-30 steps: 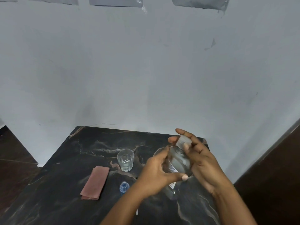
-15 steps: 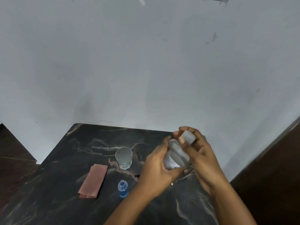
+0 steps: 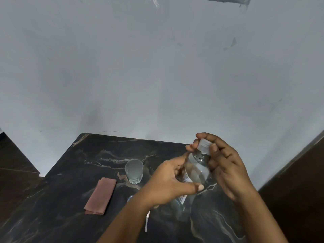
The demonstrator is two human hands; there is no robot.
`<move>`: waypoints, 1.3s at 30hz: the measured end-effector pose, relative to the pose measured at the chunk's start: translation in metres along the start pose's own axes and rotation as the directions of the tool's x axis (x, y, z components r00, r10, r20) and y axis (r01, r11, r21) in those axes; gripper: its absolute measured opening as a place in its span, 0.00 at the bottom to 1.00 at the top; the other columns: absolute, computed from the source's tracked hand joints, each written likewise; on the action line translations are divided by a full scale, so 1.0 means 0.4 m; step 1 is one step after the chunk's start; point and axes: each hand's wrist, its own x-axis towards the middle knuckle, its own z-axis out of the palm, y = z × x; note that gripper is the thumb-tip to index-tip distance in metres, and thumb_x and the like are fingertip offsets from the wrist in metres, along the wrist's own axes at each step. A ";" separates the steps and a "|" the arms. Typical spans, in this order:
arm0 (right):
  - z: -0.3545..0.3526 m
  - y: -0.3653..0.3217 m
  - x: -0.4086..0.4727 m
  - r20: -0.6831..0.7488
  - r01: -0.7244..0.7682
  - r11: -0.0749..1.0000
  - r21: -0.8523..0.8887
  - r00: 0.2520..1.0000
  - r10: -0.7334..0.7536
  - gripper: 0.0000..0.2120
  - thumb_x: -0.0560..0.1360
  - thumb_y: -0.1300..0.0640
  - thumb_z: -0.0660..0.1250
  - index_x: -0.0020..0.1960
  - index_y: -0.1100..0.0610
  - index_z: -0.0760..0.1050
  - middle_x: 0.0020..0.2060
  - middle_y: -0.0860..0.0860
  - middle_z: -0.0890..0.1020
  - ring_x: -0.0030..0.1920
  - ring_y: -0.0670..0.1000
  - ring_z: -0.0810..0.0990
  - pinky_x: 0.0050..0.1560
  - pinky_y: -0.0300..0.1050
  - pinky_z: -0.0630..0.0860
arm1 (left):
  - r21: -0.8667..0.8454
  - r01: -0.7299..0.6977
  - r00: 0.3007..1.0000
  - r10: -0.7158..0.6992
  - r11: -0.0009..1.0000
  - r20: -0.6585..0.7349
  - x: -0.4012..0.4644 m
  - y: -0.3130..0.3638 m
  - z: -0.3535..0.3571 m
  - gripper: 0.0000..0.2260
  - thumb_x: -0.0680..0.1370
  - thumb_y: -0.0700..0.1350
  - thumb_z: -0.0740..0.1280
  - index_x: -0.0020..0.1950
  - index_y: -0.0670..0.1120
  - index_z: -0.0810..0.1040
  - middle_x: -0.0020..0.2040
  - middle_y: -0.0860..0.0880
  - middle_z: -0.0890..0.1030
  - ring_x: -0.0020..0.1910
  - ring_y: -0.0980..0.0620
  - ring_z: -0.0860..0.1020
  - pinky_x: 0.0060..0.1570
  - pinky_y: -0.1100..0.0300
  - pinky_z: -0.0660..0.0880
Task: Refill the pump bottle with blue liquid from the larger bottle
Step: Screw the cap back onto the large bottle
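A clear plastic bottle (image 3: 196,171) with a white label stands tilted above the dark marble table (image 3: 61,207). My left hand (image 3: 168,185) wraps around its body. My right hand (image 3: 226,165) pinches its white cap (image 3: 203,146) at the top; dark threads of the neck show just below the cap. A small bottle with blue liquid (image 3: 130,199) stands on the table, mostly hidden behind my left wrist. A thin white tube (image 3: 147,221) lies under my left forearm.
A small glass (image 3: 134,171) stands left of the bottle. A folded pinkish cloth (image 3: 100,196) lies further left. The table's back edge meets a grey wall (image 3: 157,76). Dark floor shows on both sides.
The cap has risen off the bottle's neck, so the threads now show. The bottle has tipped more upright. The view shifted, and my left wrist now covers most of the small blue bottle.
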 end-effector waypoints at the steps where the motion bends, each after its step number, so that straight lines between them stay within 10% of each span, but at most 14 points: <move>1: -0.005 -0.006 0.001 0.050 -0.013 1.000 0.014 0.999 0.012 0.17 0.80 0.53 0.60 0.64 0.59 0.75 0.53 0.59 0.82 0.60 0.60 0.81 0.57 0.53 0.80 | -0.031 0.000 1.000 0.000 1.000 0.022 -0.003 0.001 -0.002 0.19 0.70 0.43 0.76 0.60 0.53 0.79 0.55 0.51 0.85 0.56 0.52 0.83 0.59 0.56 0.79; 7: -0.016 -0.016 0.006 0.133 0.015 1.000 0.016 0.991 -0.017 0.17 0.80 0.52 0.63 0.65 0.60 0.74 0.58 0.61 0.80 0.65 0.62 0.76 0.63 0.54 0.76 | -0.078 -0.053 0.999 0.053 0.996 0.002 0.000 -0.007 0.007 0.26 0.70 0.41 0.76 0.65 0.56 0.76 0.60 0.51 0.82 0.61 0.52 0.81 0.63 0.53 0.77; 25: 0.071 0.052 0.007 -0.313 0.118 0.930 -0.348 0.921 -0.234 0.14 0.72 0.65 0.72 0.54 0.52 0.82 0.48 0.50 0.87 0.51 0.50 0.85 0.51 0.42 0.82 | 0.217 -0.156 0.841 0.244 0.964 -0.483 0.008 -0.045 0.077 0.36 0.67 0.53 0.76 0.73 0.52 0.68 0.62 0.60 0.78 0.63 0.64 0.76 0.61 0.68 0.73; 28: 0.043 0.034 0.015 -0.245 0.132 0.950 -0.284 0.948 -0.205 0.13 0.71 0.59 0.72 0.55 0.55 0.82 0.48 0.55 0.86 0.51 0.54 0.85 0.51 0.44 0.82 | 0.273 -0.128 0.871 0.240 0.953 -0.428 0.009 -0.037 0.051 0.37 0.67 0.55 0.76 0.73 0.57 0.66 0.61 0.63 0.78 0.60 0.68 0.76 0.58 0.73 0.72; 33: 0.013 0.015 0.029 -0.105 0.157 0.970 -0.185 0.978 -0.179 0.14 0.73 0.53 0.72 0.57 0.56 0.81 0.49 0.57 0.85 0.52 0.57 0.84 0.53 0.46 0.80 | 0.127 -0.128 0.956 0.157 0.984 -0.249 0.018 -0.022 0.020 0.29 0.66 0.47 0.77 0.65 0.59 0.72 0.55 0.54 0.83 0.53 0.55 0.83 0.55 0.52 0.81; 39: -0.010 0.000 0.028 0.035 0.113 0.994 -0.014 0.993 -0.112 0.18 0.79 0.50 0.65 0.63 0.62 0.76 0.54 0.60 0.81 0.56 0.58 0.81 0.57 0.49 0.78 | 0.037 -0.126 0.990 0.128 0.991 -0.059 0.011 -0.024 0.003 0.32 0.69 0.46 0.77 0.66 0.69 0.70 0.61 0.60 0.81 0.61 0.59 0.79 0.59 0.63 0.77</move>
